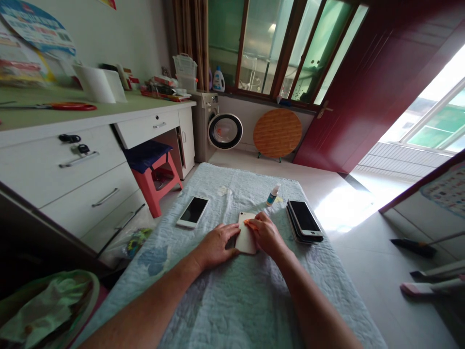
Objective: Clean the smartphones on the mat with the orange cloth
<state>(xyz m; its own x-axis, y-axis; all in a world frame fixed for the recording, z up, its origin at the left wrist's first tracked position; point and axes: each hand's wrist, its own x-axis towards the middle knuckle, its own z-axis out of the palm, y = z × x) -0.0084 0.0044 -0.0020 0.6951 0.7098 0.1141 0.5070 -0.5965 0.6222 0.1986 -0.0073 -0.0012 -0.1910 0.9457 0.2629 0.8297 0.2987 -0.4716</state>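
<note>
Smartphone (246,241), gold-backed and face down, lies on the pale blue quilted cover (247,300) in the middle of my view. I see its long axis run almost straight away from me, the camera-lens end farthest off and the opposite short edge facing back toward the forearms. It rests flat, right between the two hands.

On its left side, my left hand (217,244) touches the long edge, thumb near the close corner and fingertips farther up, with a clear space between thumb and fingers. From the right side, my right hand (269,233) reaches over the phone's edge, its fingers pinched on a small orange cloth (250,223) that sits against the upper part of the back. Parts of the cloth are hidden by those fingers.

Around them I make out a white phone (193,212), screen up, well to the left; a small spray bottle (272,195) standing beyond the right hand; and a stack of phones (305,219) off to the right, its top one also screen up.
</note>
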